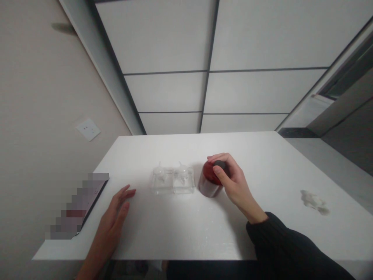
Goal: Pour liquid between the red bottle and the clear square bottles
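Observation:
My right hand (231, 175) is wrapped round the shoulder of a dark red bottle (209, 186) with a black cap (220, 165) and a pale label. The bottle stands upright on the white table. Just left of it sits a clear holder (163, 189) with two square compartments. Each compartment has a small clear rounded piece with a thin tip pointing up, one on the left (159, 170) and one on the right (183, 170); their exact kind I cannot make out. My left hand (116, 208) rests apart from these, fingers loosely stretched towards the holder, with nothing in it.
On the white table (175, 237), a pixelated flat object (78, 208) with a dark edge lies at the far left. A greyish blotch (314, 202) marks the right side. A wall socket (88, 129) is at left, and white panels (166, 93) rise behind the table.

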The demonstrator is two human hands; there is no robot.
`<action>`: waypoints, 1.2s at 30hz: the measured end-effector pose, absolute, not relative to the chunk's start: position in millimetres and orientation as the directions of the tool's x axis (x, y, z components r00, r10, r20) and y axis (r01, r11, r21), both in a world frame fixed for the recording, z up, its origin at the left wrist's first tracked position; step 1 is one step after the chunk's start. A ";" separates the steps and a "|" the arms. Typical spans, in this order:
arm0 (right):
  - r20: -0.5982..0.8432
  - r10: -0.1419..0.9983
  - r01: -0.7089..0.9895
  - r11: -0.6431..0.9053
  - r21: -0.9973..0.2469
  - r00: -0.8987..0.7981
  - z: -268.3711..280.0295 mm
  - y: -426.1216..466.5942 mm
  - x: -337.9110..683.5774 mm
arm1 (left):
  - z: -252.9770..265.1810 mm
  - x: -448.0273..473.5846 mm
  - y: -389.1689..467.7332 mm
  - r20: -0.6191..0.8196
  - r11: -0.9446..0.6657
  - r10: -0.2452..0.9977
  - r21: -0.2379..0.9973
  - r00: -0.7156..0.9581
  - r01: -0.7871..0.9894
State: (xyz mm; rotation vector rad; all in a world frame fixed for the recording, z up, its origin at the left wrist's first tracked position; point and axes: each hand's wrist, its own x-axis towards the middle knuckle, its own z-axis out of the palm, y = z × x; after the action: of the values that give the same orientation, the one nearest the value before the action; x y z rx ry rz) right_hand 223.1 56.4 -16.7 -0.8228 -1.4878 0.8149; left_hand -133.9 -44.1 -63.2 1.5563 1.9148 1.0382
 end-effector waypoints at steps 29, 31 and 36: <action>0.372 0.911 0.312 0.410 -0.857 -0.176 -23.5 70.1 255.1 | -60.5 -132.4 -42.6 0.135 0.039 0.967 0.757 -0.215 0.652; 0.363 0.923 0.405 0.383 -0.830 -0.128 -23.6 74.7 267.0 | -60.8 -131.7 -41.6 0.126 0.043 0.969 0.759 -0.212 0.649; 0.385 0.915 0.515 0.275 -0.812 0.118 -24.5 86.7 311.8 | -63.1 -130.2 -38.9 0.140 0.025 0.970 0.759 -0.201 0.651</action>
State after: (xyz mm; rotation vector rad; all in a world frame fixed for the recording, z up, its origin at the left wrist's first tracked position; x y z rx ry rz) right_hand 311.8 86.7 -24.5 -1.3762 -1.5348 0.4987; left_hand -130.2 -38.9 -63.1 1.6444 1.8898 1.0170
